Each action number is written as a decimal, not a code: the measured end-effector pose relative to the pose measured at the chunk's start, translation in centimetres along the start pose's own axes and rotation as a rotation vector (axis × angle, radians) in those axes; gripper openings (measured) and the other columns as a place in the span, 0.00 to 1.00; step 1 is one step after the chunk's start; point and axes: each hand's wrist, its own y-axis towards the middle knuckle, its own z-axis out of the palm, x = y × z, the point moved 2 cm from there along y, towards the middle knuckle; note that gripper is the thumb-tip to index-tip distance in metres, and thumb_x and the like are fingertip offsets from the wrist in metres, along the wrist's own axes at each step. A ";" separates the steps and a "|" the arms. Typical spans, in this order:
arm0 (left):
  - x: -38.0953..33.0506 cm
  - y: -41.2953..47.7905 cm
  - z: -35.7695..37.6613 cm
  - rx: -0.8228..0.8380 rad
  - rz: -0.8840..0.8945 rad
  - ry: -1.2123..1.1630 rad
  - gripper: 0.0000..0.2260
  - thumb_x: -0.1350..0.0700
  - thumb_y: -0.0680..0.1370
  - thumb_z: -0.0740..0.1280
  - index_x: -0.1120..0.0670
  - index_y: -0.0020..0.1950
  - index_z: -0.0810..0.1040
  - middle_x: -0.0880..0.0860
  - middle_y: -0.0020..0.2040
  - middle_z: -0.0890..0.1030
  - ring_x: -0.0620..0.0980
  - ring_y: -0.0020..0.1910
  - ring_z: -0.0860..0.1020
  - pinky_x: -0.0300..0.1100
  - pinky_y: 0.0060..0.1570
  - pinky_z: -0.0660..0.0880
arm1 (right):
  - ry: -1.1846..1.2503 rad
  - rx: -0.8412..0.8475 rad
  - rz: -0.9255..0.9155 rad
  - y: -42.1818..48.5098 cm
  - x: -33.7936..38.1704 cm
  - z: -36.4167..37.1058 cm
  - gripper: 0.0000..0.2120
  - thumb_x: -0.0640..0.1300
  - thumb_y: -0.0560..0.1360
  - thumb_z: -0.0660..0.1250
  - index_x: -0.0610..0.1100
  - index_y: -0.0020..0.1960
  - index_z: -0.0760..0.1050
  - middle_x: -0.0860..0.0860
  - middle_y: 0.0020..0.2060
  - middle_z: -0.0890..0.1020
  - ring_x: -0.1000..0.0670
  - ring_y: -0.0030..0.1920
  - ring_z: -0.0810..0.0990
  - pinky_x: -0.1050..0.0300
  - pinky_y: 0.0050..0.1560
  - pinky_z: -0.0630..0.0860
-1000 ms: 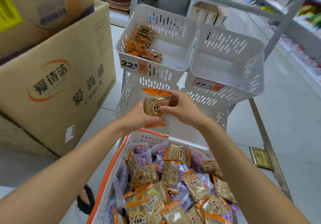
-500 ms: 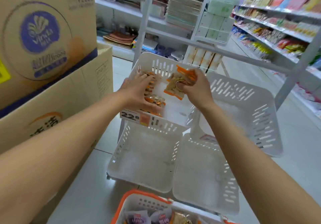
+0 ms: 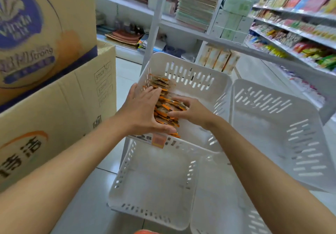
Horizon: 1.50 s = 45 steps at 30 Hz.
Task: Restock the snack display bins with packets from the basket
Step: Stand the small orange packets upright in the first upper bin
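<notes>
Shop shelves (image 3: 291, 14) line the aisle behind a white display bin (image 3: 181, 62), along whose left wall a row of orange-edged packets (image 3: 161, 81) lies under the flat left hand (image 3: 143, 112), the right hand (image 3: 193, 112) pinching its near end.

One head-worn wide-angle view looks forward and down, close over the white bins (image 3: 190, 74), store shelves (image 3: 291, 25) beyond.

The right grip (image 3: 192, 112) has come down into the upper left bin (image 3: 190, 61). The packet it held in the air half a second ago is now down in the row of packets (image 3: 169, 106), and its fingers and thumb curl round the row's near end. The left grip (image 3: 143, 110) has slid flatter along the row's left side. The basket (image 3: 145, 232) has sunk to an orange sliver at the bottom edge.
</notes>
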 end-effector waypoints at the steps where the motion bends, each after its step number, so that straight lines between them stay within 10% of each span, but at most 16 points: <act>1: 0.1 0.0 0.0 -0.001 0.000 -0.008 0.64 0.15 0.55 0.47 0.54 0.81 0.46 0.51 0.81 0.53 0.47 0.80 0.46 0.55 0.75 0.32 | 0.026 0.004 0.011 0.1 0.0 0.4 0.34 0.48 0.70 0.77 0.48 0.73 0.69 0.53 0.71 0.70 0.55 0.67 0.70 0.63 0.62 0.69; 7: -0.2 -0.2 -0.2 0.018 -0.008 -0.010 0.66 0.14 0.54 0.47 0.54 0.81 0.46 0.51 0.81 0.54 0.47 0.80 0.48 0.56 0.76 0.33 | 0.110 0.027 0.116 -1.2 -0.5 0.8 0.42 0.51 0.67 0.80 0.51 0.75 0.61 0.60 0.57 0.75 0.56 0.57 0.78 0.54 0.60 0.78; 11: 0.0 -0.4 -0.7 0.020 -0.006 -0.057 0.64 0.15 0.55 0.52 0.54 0.81 0.50 0.51 0.80 0.58 0.47 0.80 0.51 0.55 0.77 0.36 | 0.153 0.016 0.102 -1.4 -0.3 1.6 0.57 0.61 0.55 0.84 0.52 0.77 0.59 0.51 0.70 0.72 0.49 0.66 0.75 0.47 0.66 0.74; 14: -0.6 -1.6 -2.0 0.019 -0.050 -0.115 0.59 0.19 0.59 0.59 0.54 0.81 0.53 0.51 0.79 0.61 0.49 0.79 0.55 0.55 0.78 0.42 | 0.118 0.001 0.100 -3.8 1.2 1.0 0.38 0.46 0.70 0.78 0.53 0.73 0.61 0.57 0.64 0.73 0.57 0.60 0.75 0.67 0.58 0.72; 19: -3.7 -5.5 -3.0 -0.144 -0.016 -0.225 0.28 0.39 0.70 0.75 0.47 0.67 0.76 0.49 0.62 0.80 0.50 0.62 0.76 0.53 0.62 0.73 | -0.117 -0.259 -0.034 -10.6 2.5 0.4 0.29 0.47 0.73 0.73 0.49 0.72 0.69 0.51 0.65 0.71 0.52 0.59 0.74 0.58 0.58 0.72; 23: -8.3 -10.7 -1.0 -0.067 -0.047 -0.307 0.19 0.45 0.72 0.75 0.51 0.60 0.79 0.48 0.51 0.81 0.47 0.48 0.78 0.45 0.50 0.76 | -0.211 -0.401 -0.206 -18.4 2.4 2.6 0.16 0.39 0.72 0.71 0.45 0.60 0.78 0.50 0.53 0.79 0.51 0.43 0.79 0.58 0.47 0.76; 33: -13.7 -23.9 10.5 0.237 -0.181 -0.457 0.18 0.47 0.74 0.74 0.53 0.61 0.79 0.49 0.53 0.80 0.45 0.46 0.79 0.40 0.47 0.76 | -0.224 0.125 0.182 -35.9 -11.9 13.6 0.22 0.46 0.75 0.71 0.46 0.68 0.73 0.50 0.58 0.80 0.51 0.58 0.78 0.58 0.57 0.73; 38: -14.9 -27.6 13.2 0.272 -0.175 -0.509 0.15 0.52 0.74 0.75 0.54 0.59 0.80 0.49 0.53 0.80 0.47 0.50 0.80 0.36 0.48 0.75 | -0.660 0.319 0.170 -37.4 -14.6 19.4 0.43 0.64 0.70 0.71 0.50 0.78 0.57 0.47 0.76 0.61 0.41 0.75 0.59 0.42 0.71 0.61; 45: -16.4 -29.1 12.4 0.269 -0.284 -0.644 0.13 0.55 0.78 0.71 0.54 0.62 0.78 0.49 0.55 0.81 0.45 0.52 0.79 0.35 0.51 0.77 | 0.049 -0.003 0.402 -38.5 -14.1 15.4 0.28 0.37 0.70 0.75 0.42 0.67 0.70 0.47 0.57 0.78 0.48 0.56 0.78 0.53 0.55 0.77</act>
